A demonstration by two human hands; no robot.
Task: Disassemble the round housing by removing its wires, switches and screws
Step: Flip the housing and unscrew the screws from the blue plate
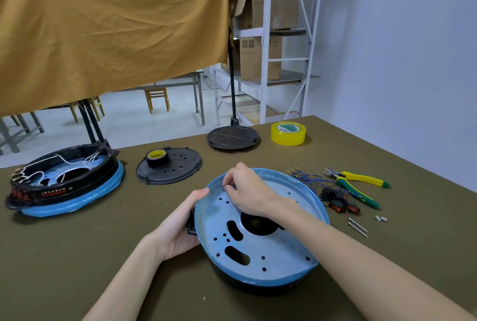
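A round housing point(260, 248) with a blue rim, a grey perforated plate and a black underside lies tilted on the table in front of me. My left hand point(180, 225) grips its left edge around a black handle. My right hand point(247, 191) rests inside the far rim, fingertips curled and pinching at something small on the plate; what it pinches is hidden. Removed blue wires point(307, 178), black and red switches point(340, 202) and two metal screws point(357, 226) lie to the right of the housing.
A second housing point(67, 186) with white wires stands at the left. Two black round covers point(169, 169) point(233, 137), a black tape roll point(157, 156), a yellow tape roll point(288, 133) and yellow-green pliers point(358, 184) lie beyond. The table's right edge runs diagonally.
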